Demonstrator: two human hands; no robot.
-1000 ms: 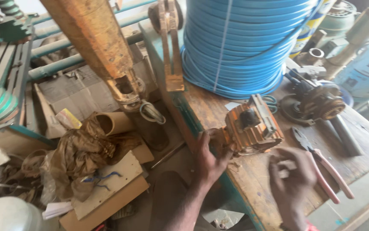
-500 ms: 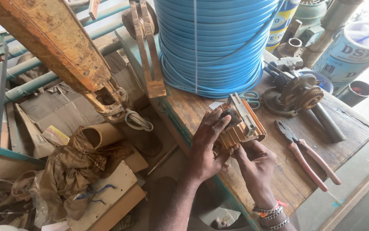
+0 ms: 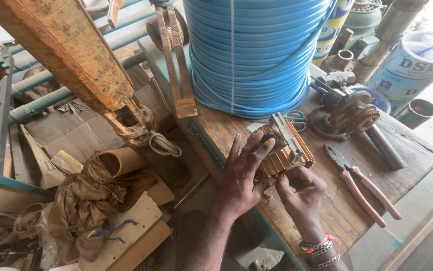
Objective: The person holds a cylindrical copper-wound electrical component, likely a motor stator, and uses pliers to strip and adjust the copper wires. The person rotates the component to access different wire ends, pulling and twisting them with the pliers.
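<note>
Finned orange motor housing (image 3: 284, 153) is gripped by left hand (image 3: 244, 173) and right hand (image 3: 302, 195), its underside hidden.

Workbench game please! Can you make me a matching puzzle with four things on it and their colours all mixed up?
Things:
1. hose coil
2. pliers
3. finned motor housing
4. scissors

Colours:
a. orange-gold with a grey bracket
b. bright blue
c. teal handles
d. pink-red handles

Pairs: 1-b, 2-d, 3-a, 4-c
</note>
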